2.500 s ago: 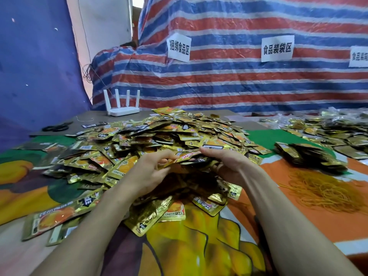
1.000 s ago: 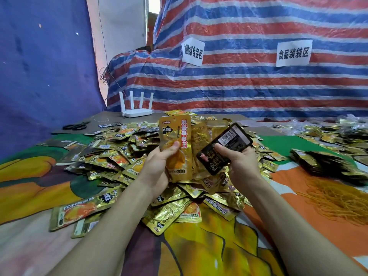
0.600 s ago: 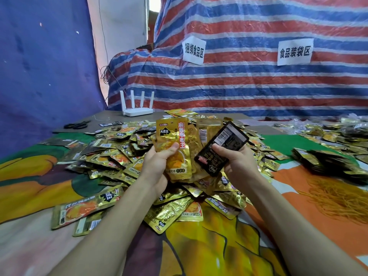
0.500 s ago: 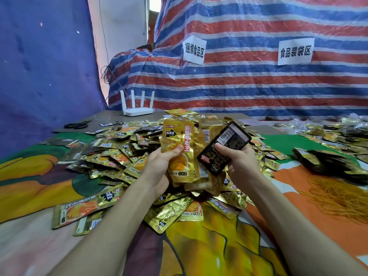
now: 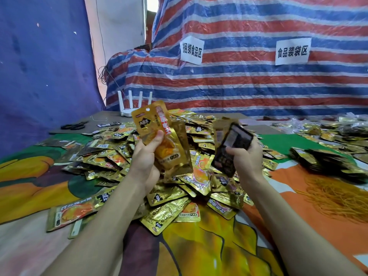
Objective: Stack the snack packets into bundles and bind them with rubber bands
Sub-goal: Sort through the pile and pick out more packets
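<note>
A big heap of gold snack packets (image 5: 111, 156) covers the middle of the table. My left hand (image 5: 146, 156) holds a few gold packets (image 5: 159, 132) upright above the heap, thumb on the front one. My right hand (image 5: 246, 158) grips a packet with its dark back side (image 5: 232, 148) facing me, tilted and blurred, with a gold one behind it. The two hands are apart. A loose pile of yellow rubber bands (image 5: 336, 196) lies on the orange cloth to the right.
Bound dark bundles (image 5: 318, 158) lie at the right, with more packets (image 5: 338, 130) behind them. A white router (image 5: 129, 106) and black scissors (image 5: 73, 126) sit at the back left. A striped tarp (image 5: 239, 80) with paper signs rises behind the table.
Both hands rose from the heap with packets. In the last half second the hands drew apart: the left packets tilted left and up, the right hand's dark packet swung right.
</note>
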Demonstrator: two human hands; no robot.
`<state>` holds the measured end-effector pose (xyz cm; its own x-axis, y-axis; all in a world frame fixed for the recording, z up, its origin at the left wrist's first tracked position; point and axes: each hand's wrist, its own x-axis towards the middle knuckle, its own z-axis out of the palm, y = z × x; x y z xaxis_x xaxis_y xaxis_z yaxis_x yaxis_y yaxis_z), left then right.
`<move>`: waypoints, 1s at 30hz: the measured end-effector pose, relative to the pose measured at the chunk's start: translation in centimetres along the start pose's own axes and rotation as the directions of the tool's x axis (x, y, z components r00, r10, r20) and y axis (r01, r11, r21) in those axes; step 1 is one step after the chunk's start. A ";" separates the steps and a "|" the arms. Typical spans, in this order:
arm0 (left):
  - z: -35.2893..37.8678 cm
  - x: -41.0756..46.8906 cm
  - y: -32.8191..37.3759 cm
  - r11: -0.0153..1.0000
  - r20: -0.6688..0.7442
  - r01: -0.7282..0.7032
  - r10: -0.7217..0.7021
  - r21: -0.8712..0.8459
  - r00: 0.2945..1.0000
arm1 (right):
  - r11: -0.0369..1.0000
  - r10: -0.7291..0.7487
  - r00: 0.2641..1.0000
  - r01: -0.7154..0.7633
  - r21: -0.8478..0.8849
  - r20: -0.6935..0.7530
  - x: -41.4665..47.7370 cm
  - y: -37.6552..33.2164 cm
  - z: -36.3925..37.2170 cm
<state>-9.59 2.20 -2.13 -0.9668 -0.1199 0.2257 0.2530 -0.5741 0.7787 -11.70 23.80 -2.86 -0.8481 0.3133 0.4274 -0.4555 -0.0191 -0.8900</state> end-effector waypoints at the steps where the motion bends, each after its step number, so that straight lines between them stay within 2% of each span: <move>1: 0.0 -0.1 0.1 1.000 0.009 -0.002 0.002 -0.021 1.000 | 0.996 -0.061 0.995 0.065 -0.055 0.073 -0.4 -0.1 0.2; 4: 0.1 -0.3 0.1 0.999 0.044 0.046 -0.044 -0.029 0.998 | 0.969 -0.199 0.960 0.223 -0.106 0.197 -1.4 -0.1 1.0; 7: 0.1 -0.7 0.0 0.958 0.118 0.257 -0.243 -0.126 0.963 | 0.952 -0.296 0.946 0.303 -0.037 0.129 -1.8 -0.5 1.6; 9: 0.0 -1.0 -0.2 0.894 0.201 0.367 -0.322 -0.256 0.925 | 0.960 -0.278 0.958 0.276 0.042 0.065 -1.8 -0.9 1.6; 11: -0.1 -1.3 -0.4 0.792 0.243 0.412 -0.335 -0.450 0.910 | 0.975 -0.194 0.980 0.188 0.117 0.044 -1.8 -1.1 1.7; 12: 0.0 -1.4 -0.4 0.772 0.247 0.408 -0.326 -0.488 0.913 | 0.979 -0.150 0.987 0.141 0.147 0.055 -1.8 -1.1 1.8; 13: -0.2 -1.2 -0.5 0.816 0.220 0.376 -0.308 -0.439 0.925 | 0.980 -0.111 0.991 0.097 0.173 0.071 -1.8 -1.1 2.0; 15: 0.3 -1.3 -0.6 0.947 0.111 0.268 -0.251 -0.176 0.961 | 0.977 -0.056 0.993 0.033 0.209 0.105 -2.1 -1.2 2.4; 17: 0.9 -1.2 -1.1 0.979 0.100 0.182 -0.173 -0.087 0.980 | 0.982 -0.040 0.986 0.009 0.190 0.159 -2.5 -1.1 2.9; 19: 1.5 -1.3 -1.6 1.000 0.135 0.027 -0.025 -0.009 0.991 | 0.990 -0.049 0.971 0.015 0.142 0.234 -3.1 -0.8 3.6; 22: 1.8 -1.6 -2.2 0.960 0.190 -0.212 0.177 0.184 0.966 | 0.989 -0.042 0.968 0.004 0.150 0.247 -3.6 -0.3 4.1; 24: 1.8 -1.7 -2.7 0.842 0.247 -0.386 0.310 0.376 0.918 | 0.981 -0.026 0.984 -0.009 0.192 0.179 -3.9 0.0 4.4; 25: 1.8 -1.9 -3.0 0.778 0.292 -0.437 0.334 0.451 0.896 | 0.977 -0.030 0.990 -0.001 0.214 0.141 -4.0 0.1 4.4; 27: 1.9 -2.2 -3.6 0.736 0.354 -0.439 0.283 0.515 0.891 | 0.966 -0.068 0.996 0.050 0.255 0.062 -4.3 0.4 4.5; 30: 1.6 -2.6 -4.4 0.836 0.348 -0.239 0.061 0.495 0.935 | 0.939 -0.143 0.989 0.125 0.320 0.031 -5.0 0.8 4.7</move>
<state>-8.18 6.35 -5.23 -0.8763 0.1344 0.4627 0.4603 -0.0506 0.8863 -9.11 17.77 -4.95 -0.7825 0.2829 0.5547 -0.6206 -0.2824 -0.7315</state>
